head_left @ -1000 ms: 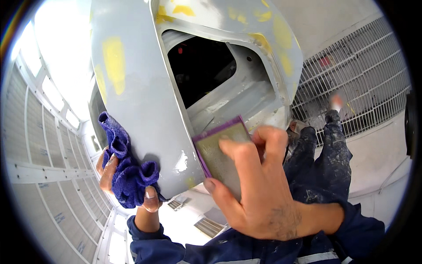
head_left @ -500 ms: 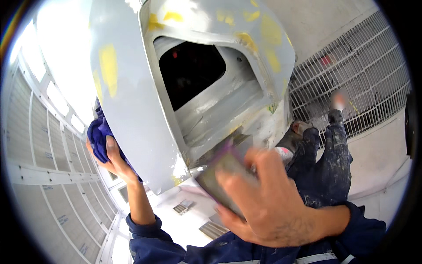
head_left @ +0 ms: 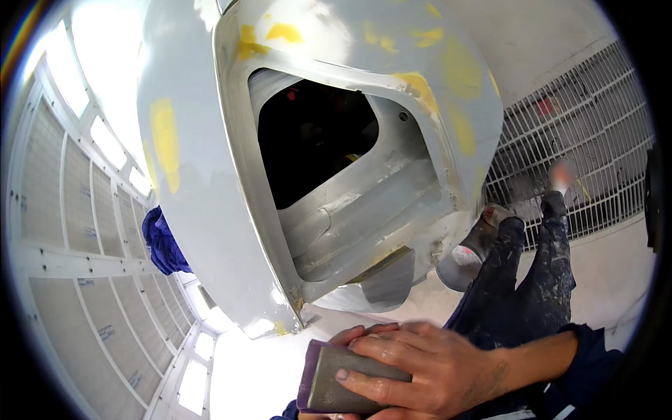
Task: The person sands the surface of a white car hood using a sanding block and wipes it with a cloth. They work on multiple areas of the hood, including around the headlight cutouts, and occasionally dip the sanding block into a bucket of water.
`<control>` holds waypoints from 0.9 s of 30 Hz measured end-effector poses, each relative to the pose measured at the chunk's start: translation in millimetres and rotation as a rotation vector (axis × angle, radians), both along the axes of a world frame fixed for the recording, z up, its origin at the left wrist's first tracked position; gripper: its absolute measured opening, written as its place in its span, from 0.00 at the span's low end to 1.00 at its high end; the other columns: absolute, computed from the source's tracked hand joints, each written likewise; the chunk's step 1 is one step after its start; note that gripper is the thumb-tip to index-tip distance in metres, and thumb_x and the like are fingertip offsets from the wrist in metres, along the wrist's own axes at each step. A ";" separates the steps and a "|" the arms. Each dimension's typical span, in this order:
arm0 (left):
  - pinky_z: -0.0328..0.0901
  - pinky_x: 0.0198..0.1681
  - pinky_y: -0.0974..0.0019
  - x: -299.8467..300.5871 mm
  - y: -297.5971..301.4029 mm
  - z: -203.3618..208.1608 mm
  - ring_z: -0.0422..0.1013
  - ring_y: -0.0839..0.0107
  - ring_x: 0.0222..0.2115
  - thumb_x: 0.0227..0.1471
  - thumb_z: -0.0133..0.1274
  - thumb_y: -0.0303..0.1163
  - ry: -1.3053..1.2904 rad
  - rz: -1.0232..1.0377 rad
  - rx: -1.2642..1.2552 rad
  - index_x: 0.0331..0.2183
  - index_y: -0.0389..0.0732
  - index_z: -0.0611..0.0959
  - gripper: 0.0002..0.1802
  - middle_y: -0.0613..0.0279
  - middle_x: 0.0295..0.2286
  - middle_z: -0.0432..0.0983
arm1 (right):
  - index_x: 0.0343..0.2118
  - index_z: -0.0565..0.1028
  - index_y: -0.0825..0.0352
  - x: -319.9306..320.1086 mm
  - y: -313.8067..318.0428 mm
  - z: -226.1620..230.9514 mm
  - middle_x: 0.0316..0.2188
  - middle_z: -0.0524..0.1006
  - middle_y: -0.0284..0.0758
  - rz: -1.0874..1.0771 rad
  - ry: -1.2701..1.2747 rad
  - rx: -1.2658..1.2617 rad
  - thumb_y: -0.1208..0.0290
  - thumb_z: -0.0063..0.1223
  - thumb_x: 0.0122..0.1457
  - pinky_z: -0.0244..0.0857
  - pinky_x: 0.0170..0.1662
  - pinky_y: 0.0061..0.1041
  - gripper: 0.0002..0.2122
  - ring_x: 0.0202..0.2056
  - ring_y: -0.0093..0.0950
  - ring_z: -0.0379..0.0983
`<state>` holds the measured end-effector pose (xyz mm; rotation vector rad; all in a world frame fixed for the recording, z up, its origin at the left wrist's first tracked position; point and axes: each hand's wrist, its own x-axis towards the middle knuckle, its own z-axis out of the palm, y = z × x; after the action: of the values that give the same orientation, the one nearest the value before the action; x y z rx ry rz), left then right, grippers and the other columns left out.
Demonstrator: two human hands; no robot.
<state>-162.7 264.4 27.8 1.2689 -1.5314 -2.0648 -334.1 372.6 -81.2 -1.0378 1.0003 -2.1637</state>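
My right hand (head_left: 427,360) lies closed over a sanding block (head_left: 329,385) with a dull grey-green face and a purple edge. The fingers of my left hand (head_left: 350,336) wrap the block's far edge from below; the rest of that hand is hidden behind the block and my right hand. Both hands are close to my body, apart from the car body panel (head_left: 199,210). The panel is grey, with yellow patches and a large dark opening. A purple cloth (head_left: 164,241) hangs at its left edge with no hand on it.
A pail (head_left: 465,262) stands by my legs (head_left: 518,266), whose dark trousers carry white spots. A metal floor grating (head_left: 581,133) lies at the right. A wall of framed pale panels (head_left: 105,329) and bright lights runs along the left.
My left hand has let go of the purple cloth and come over to the sanding block. My right hand has drawn the block back from the panel toward my body.
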 end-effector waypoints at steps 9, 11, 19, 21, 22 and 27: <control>0.73 0.48 0.54 -6.4 10.4 -10.3 0.74 0.59 0.48 0.65 0.56 0.50 -0.063 0.006 0.006 0.46 0.41 0.79 0.22 0.51 0.46 0.78 | 0.24 0.80 0.71 -115.1 -112.8 -9.4 0.28 0.82 0.45 -0.119 0.395 0.035 0.74 0.66 0.48 0.75 0.31 0.35 0.06 0.29 0.39 0.82; 0.73 0.49 0.54 -5.6 11.3 -9.8 0.74 0.59 0.48 0.65 0.56 0.50 -0.064 0.009 0.017 0.46 0.41 0.78 0.22 0.51 0.46 0.79 | 0.22 0.79 0.73 -123.7 -125.1 -1.7 0.24 0.82 0.48 0.018 0.409 -0.012 0.76 0.65 0.46 0.76 0.29 0.38 0.06 0.27 0.43 0.83; 0.73 0.49 0.54 -5.4 16.0 -9.9 0.75 0.58 0.47 0.64 0.58 0.51 -0.070 0.012 0.034 0.47 0.40 0.78 0.23 0.50 0.46 0.79 | 0.23 0.78 0.77 -142.9 -137.9 6.1 0.20 0.80 0.51 0.247 0.498 -0.073 0.77 0.64 0.46 0.78 0.29 0.39 0.07 0.25 0.46 0.84; 0.73 0.49 0.54 -5.9 15.7 -9.5 0.75 0.58 0.47 0.64 0.58 0.51 -0.073 0.007 0.041 0.47 0.40 0.78 0.23 0.50 0.46 0.79 | 0.23 0.78 0.77 -143.8 -137.7 9.4 0.20 0.80 0.51 0.290 0.545 -0.030 0.77 0.64 0.47 0.79 0.29 0.39 0.07 0.25 0.46 0.85; 0.73 0.49 0.53 -6.9 14.7 -10.1 0.75 0.58 0.47 0.64 0.58 0.51 -0.073 0.000 0.047 0.47 0.40 0.78 0.24 0.50 0.46 0.79 | 0.23 0.78 0.76 -148.1 -136.3 8.3 0.20 0.80 0.51 0.335 0.544 -0.054 0.77 0.63 0.48 0.78 0.29 0.39 0.07 0.25 0.45 0.84; 0.73 0.49 0.53 -4.2 23.5 -11.6 0.75 0.58 0.47 0.63 0.59 0.51 -0.084 0.003 0.042 0.47 0.40 0.78 0.24 0.49 0.46 0.79 | 0.23 0.79 0.76 -152.4 -132.9 -1.3 0.21 0.81 0.49 0.338 0.564 -0.118 0.78 0.62 0.51 0.78 0.28 0.37 0.06 0.23 0.42 0.83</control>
<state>-167.0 287.9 16.2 1.3886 -1.5282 -2.0765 -486.5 239.7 -82.5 -1.7932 0.8507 -1.7004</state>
